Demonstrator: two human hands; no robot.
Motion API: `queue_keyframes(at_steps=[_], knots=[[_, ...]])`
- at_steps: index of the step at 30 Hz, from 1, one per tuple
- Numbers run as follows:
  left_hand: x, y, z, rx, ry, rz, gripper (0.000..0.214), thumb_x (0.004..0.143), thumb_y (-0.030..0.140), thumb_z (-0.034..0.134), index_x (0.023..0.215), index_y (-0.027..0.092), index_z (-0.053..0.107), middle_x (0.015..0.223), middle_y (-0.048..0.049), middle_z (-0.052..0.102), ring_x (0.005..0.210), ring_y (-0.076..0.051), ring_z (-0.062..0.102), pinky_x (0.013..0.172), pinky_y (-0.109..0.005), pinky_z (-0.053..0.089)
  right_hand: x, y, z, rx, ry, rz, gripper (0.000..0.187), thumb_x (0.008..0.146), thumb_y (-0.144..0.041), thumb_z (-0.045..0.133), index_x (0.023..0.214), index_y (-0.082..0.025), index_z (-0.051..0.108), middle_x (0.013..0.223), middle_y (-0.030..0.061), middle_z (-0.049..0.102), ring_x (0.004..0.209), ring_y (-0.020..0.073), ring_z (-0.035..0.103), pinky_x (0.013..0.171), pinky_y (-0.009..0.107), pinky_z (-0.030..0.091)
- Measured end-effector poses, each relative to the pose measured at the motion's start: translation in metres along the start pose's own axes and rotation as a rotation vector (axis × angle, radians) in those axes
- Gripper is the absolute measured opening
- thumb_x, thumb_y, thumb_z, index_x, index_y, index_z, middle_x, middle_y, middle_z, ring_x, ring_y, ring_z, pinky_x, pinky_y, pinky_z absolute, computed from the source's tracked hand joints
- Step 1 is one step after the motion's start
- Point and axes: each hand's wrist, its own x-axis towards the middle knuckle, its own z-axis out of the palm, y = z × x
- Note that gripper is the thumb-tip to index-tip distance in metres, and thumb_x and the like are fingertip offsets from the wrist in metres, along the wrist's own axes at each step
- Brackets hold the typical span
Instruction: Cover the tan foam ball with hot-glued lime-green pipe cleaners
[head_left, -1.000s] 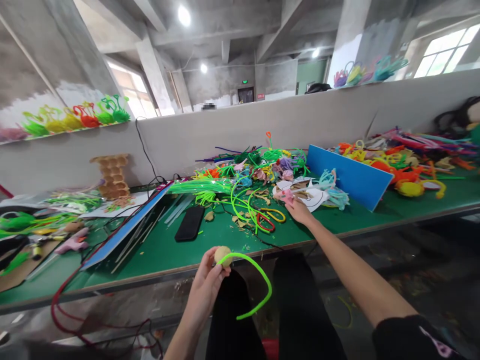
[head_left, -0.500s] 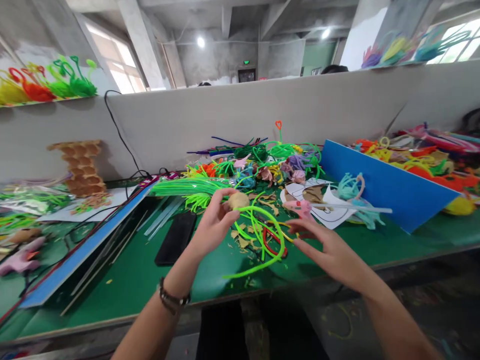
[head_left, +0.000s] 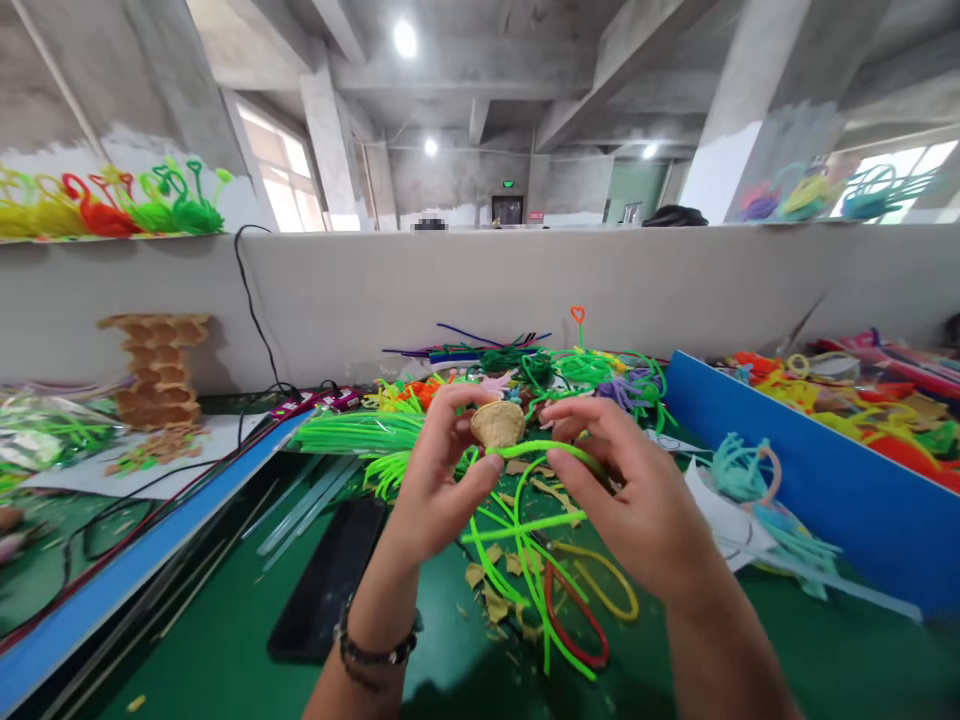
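My left hand (head_left: 442, 480) holds a small beige cup, apparently cut from an egg carton (head_left: 499, 425), between thumb and fingers. One end of a bright green pipe cleaner (head_left: 529, 449) lies under the left thumb, against the cup's lower edge. The pipe cleaner runs right into my right hand (head_left: 619, 480), whose thumb and curled fingers are around it. Below both hands lie loose green pipe cleaners (head_left: 517, 545), red-handled pliers or scissors (head_left: 577, 620), a yellow loop (head_left: 622, 600) and torn beige scraps (head_left: 495, 603).
A black phone (head_left: 326, 580) lies left of my left wrist. Bundled green pipe cleaners (head_left: 360, 432) and clear glue sticks (head_left: 307, 510) are behind it. A blue board (head_left: 787, 480) stands at right, beside teal pipe-cleaner pieces (head_left: 742, 470). An egg-carton strip (head_left: 157, 370) leans on the partition.
My right hand has moved left and up, close to the cup, and now grips the green pipe cleaner. The cup has tilted in my left hand. The camera view has tipped upward.
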Motion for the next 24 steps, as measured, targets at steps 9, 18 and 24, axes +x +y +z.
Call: queue_keyframes(at_steps=[9,18,24], knots=[[-0.003,-0.003,-0.001,-0.098,0.003,-0.084,0.030,0.078,0.022,0.055,0.107,0.026,0.050,0.093,-0.0009,0.047,0.072,-0.011,0.047,0.060,-0.021,0.042,0.017,0.006,-0.003,-0.009,0.144,-0.213,0.005,0.080,-0.021,0.057,0.077,-0.025,0.056,0.068,-0.0048,0.058,0.053,0.0059,0.047,0.043,0.017,0.037],[-0.001,-0.010,0.002,-0.041,-0.075,0.064,0.030,0.079,0.035,0.056,0.108,0.026,0.052,0.098,-0.0029,0.043,0.083,-0.014,0.047,0.067,-0.023,0.045,0.017,0.012,-0.002,0.063,0.160,-0.186,0.006,0.078,-0.019,0.058,0.073,-0.022,0.055,0.067,-0.0040,0.057,0.060,0.0061,0.051,0.048,0.015,0.040],[0.003,-0.014,0.003,0.029,-0.135,0.193,0.029,0.080,0.036,0.055,0.106,0.025,0.051,0.096,-0.0042,0.043,0.089,-0.017,0.048,0.075,-0.027,0.045,0.017,0.011,-0.007,0.086,0.126,-0.199,0.005,0.079,-0.021,0.058,0.075,-0.023,0.056,0.069,-0.0055,0.057,0.060,0.0053,0.050,0.048,0.015,0.038]])
